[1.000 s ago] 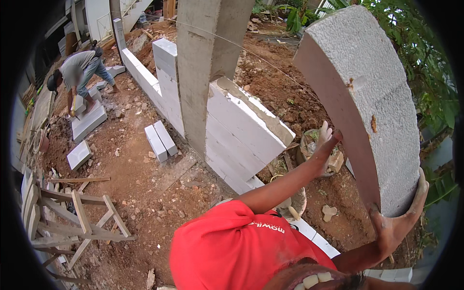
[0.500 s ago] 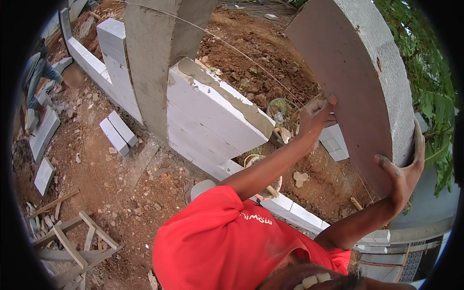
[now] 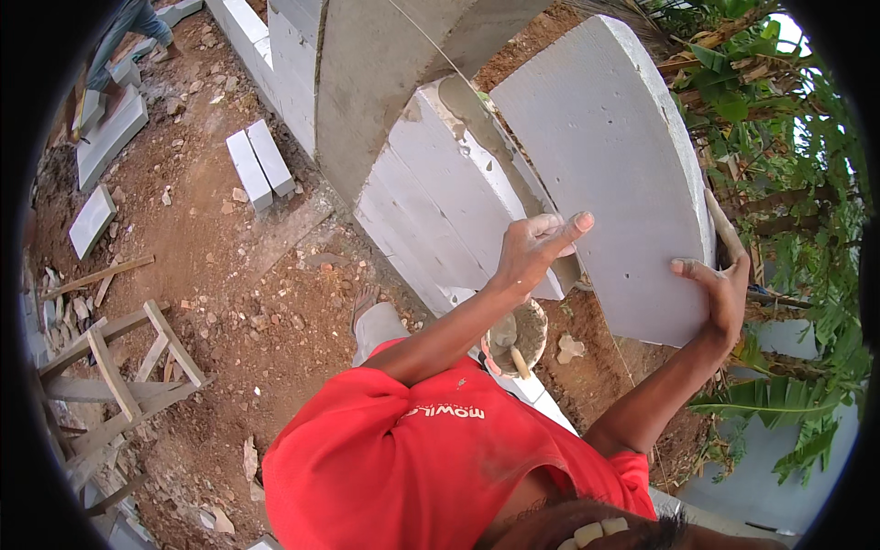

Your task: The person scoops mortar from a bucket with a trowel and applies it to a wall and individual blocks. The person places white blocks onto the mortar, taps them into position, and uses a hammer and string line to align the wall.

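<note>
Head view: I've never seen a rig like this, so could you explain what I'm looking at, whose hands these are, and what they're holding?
There is no machine here: a person in a red shirt works bare-handed. A wide fisheye camera worn on the head looks down, so straight edges bend near the dark rim.

The right hand grips a large pale masonry block at its lower right. The left hand is by its left edge, thumb over the broad face; whether it bears weight is unclear.

Beside it, a low block wall topped with grey mortar meets a concrete column. On the soil lie two narrow blocks side by side.
</note>
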`<state>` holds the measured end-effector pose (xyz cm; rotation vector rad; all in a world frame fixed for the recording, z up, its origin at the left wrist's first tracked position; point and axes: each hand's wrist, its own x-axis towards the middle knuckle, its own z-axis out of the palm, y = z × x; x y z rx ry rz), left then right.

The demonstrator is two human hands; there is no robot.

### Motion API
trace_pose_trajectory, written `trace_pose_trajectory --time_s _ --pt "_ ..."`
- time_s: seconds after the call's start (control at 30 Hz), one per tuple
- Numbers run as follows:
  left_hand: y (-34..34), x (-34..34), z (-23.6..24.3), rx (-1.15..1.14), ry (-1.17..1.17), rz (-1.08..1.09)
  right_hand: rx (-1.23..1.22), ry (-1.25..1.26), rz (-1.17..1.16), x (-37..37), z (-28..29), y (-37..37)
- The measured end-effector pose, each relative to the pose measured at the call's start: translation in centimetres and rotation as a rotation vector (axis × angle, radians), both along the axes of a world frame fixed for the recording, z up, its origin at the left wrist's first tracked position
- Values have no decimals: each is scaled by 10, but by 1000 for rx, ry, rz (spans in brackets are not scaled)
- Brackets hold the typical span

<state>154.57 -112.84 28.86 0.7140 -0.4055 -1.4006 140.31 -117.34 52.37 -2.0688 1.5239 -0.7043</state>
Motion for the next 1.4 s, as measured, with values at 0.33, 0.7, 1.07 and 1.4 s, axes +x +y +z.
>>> trace_pose_trajectory --time_s 0.33,0.7,1.07,1.4 --pt "-6 56 -22 70 -61 43 110 -32 11 56 -25 -27" --pt "-25 38 0 -57 103 -50 -156 218 181 33 9 -35" --pt "-7 66 -26 69 -108 52 -62 93 50 45 -36 -26" --pt "-6 81 -28 80 -188 46 -99 164 56 57 -39 -25"
